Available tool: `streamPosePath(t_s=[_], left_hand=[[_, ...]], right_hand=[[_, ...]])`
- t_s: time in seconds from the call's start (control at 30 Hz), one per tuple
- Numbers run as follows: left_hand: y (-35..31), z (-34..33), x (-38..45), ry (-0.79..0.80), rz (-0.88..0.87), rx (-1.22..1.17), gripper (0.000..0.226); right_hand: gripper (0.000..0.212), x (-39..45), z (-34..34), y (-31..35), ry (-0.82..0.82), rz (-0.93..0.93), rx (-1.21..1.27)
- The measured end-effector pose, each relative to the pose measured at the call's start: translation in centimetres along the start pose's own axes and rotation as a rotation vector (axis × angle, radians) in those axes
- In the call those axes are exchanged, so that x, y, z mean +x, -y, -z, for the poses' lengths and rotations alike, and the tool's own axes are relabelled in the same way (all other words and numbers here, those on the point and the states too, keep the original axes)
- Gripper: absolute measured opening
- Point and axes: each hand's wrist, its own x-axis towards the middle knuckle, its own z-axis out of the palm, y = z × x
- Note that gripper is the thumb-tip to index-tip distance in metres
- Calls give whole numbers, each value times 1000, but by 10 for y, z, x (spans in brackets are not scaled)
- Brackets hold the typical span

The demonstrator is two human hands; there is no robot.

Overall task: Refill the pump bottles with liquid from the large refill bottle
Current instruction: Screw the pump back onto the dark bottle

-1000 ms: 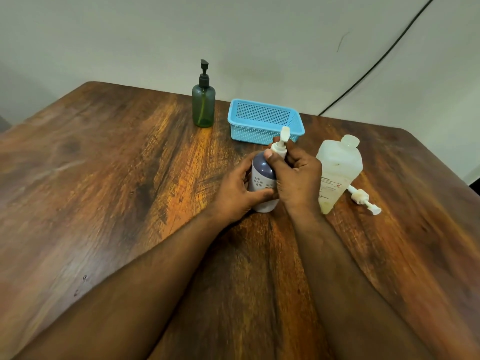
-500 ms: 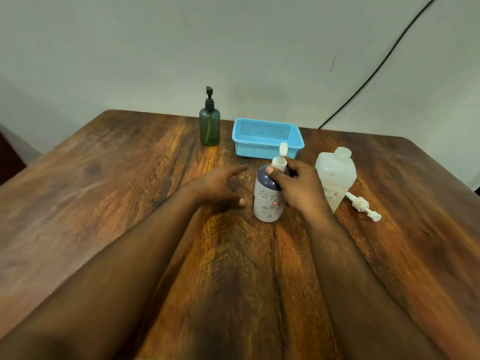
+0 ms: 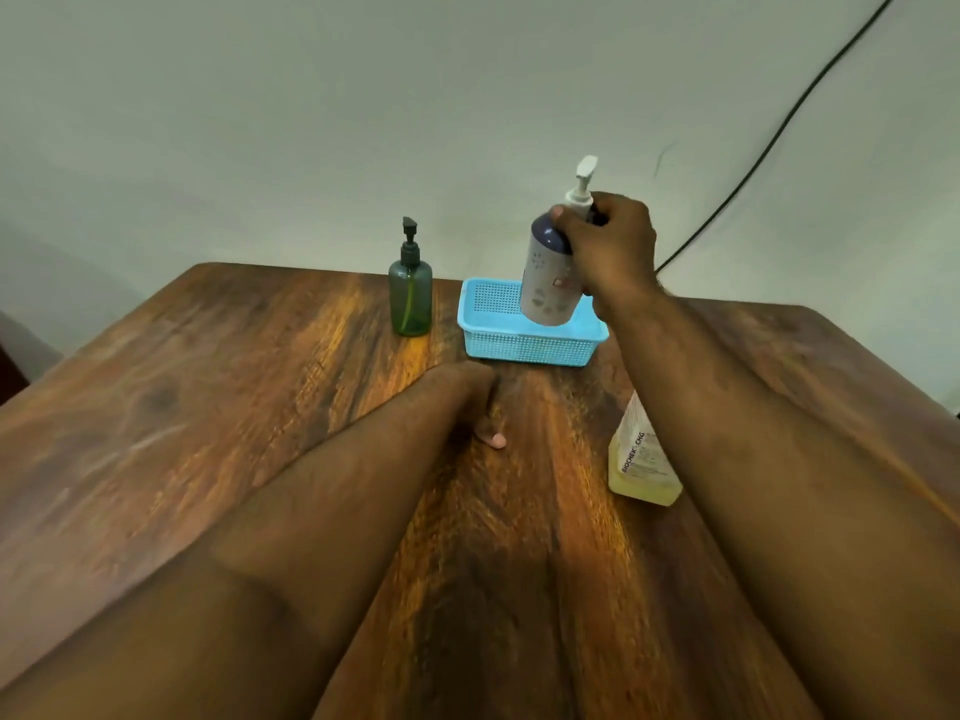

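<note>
Head view shows your right hand [image 3: 610, 246] raised above the worktop [image 3: 208, 407], its fingers wrapped around the neck of the white pump bottle [image 3: 550, 275] just under the white pump head [image 3: 584, 184]. That bottle has a dark blue shoulder and a patterned body; it hangs upright in the air, a little tilted, over the light blue perforated basket [image 3: 530, 340], with its base appearing above the basket's inside. Whether it touches the basket cannot be told.

Your left hand [image 3: 467, 402] rests low near the middle of the worktop, empty, fingers loosely curled downward; one fingertip shows by the wood.

Just left of the basket stands the dark green pump bottle [image 3: 410, 298] with its black pump, upright near the far edge. On your right, the large refill bottle [image 3: 641, 459], translucent with yellowish liquid in its lower part, sits partly hidden behind your right forearm. A black cable [image 3: 769, 148] runs along the wall behind.
</note>
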Motion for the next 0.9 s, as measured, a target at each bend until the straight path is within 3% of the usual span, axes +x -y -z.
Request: streamPosePath(t_s=[0.23, 0.63, 0.8, 0.9], left_hand=[[-1, 12, 17, 85, -38, 180, 125], [5, 9, 24, 75, -44, 161, 124], [8, 6, 19, 41, -75, 104, 118], [6, 9, 9, 46, -94, 90, 111]], right_hand=[[12, 51, -37, -50, -35, -160, -139], [30, 49, -60, -90, -105, -345, -226], [61, 44, -58, -79, -100, -458, -266], [71, 28, -56, -64, -199, -319, -299]])
